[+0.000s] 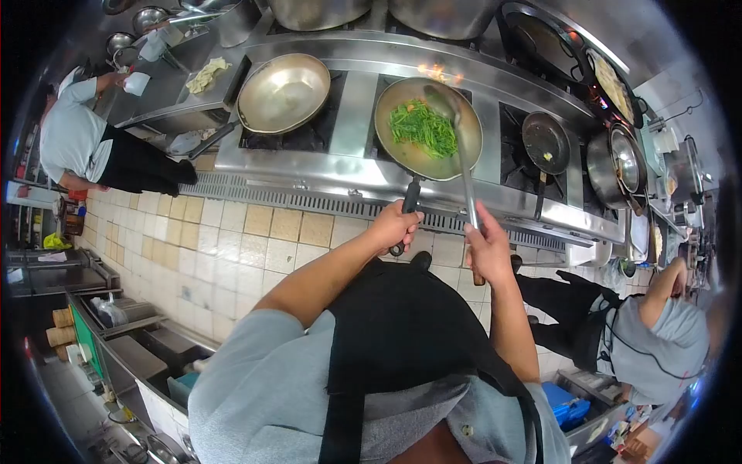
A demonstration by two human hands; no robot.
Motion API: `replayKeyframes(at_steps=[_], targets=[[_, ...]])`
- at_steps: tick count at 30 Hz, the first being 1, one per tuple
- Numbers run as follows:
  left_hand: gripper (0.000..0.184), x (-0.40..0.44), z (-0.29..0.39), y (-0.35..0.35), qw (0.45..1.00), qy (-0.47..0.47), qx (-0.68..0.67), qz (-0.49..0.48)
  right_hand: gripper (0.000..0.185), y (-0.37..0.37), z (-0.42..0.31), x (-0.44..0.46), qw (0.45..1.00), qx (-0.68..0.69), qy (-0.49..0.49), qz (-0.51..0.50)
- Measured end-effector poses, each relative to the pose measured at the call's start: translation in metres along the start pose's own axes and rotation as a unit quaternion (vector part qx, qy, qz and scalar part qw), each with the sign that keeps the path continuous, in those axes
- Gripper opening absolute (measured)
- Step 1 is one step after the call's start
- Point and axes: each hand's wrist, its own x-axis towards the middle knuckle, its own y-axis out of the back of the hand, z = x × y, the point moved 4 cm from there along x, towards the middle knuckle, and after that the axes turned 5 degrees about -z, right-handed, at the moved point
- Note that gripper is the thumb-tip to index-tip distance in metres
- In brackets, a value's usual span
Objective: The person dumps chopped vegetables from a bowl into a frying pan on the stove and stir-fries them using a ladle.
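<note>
My left hand [394,228] is wrapped round the black handle of a wok [393,158] on the stove's middle burner. Chopped leafy greens [423,127] lie in the wok, and flames [440,73] show behind its far rim. In my right hand [489,243] is a long metal ladle [467,166] with a wooden end. Its bowl rests among the greens at the right side of the wok.
A large empty pan [284,93] sits on the left burner, a small dark pan [546,143] on the right one. Pots [607,166] stand farther right. One person [85,139] stands at the far left, another [657,340] at the right, near my right arm.
</note>
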Motion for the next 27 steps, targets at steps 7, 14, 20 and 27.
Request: replayKeyframes(at_steps=[7, 14, 20, 27], targets=[[0.018, -0.007, 0.011, 0.003, 0.999, 0.009, -0.043, 0.002, 0.057, 0.054, -0.025, -0.034, 0.84, -0.52, 0.151, -0.008], [0.019, -0.002, 0.006, 0.002, 1.0, 0.006, -0.023, 0.005, 0.057, 0.05, -0.06, -0.089, 0.976, -0.214, 0.002, -0.045], [0.018, -0.011, 0.015, -0.005, 1.0, 0.006, 0.027, 0.014, 0.056, 0.056, -0.07, -0.111, 0.965, -0.215, -0.106, -0.109], [0.019, -0.018, 0.009, 0.003, 0.996, -0.032, 0.08, 0.015, 0.054, 0.005, -0.034, -0.056, 0.887, -0.442, 0.105, 0.081]])
